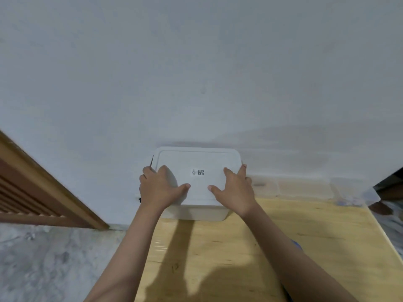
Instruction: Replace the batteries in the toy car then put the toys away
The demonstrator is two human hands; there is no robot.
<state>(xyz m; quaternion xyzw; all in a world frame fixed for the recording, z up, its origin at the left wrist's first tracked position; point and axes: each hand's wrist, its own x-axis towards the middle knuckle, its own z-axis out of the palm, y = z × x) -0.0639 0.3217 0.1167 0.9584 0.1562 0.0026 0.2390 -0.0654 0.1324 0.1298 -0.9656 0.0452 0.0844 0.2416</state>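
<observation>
A white plastic storage box [196,212] with its white lid [196,162] on stands at the far edge of the wooden table, against the wall. A small QR label sits in the lid's middle. My left hand [160,188] lies on the lid's left side, fingers wrapped over the left edge, thumb flat on top. My right hand [234,188] rests on the lid's right side, fingers spread toward the right edge. A thin dark stick [151,161] pokes up by my left fingers. No toy car or batteries are in view.
The light wooden table [283,247] stretches toward me and to the right. A pale wall [196,73] rises right behind the box. A brown wooden slatted door frame [32,188] stands at left above a grey marbled floor [43,258]. Dark objects [383,205] sit at the far right.
</observation>
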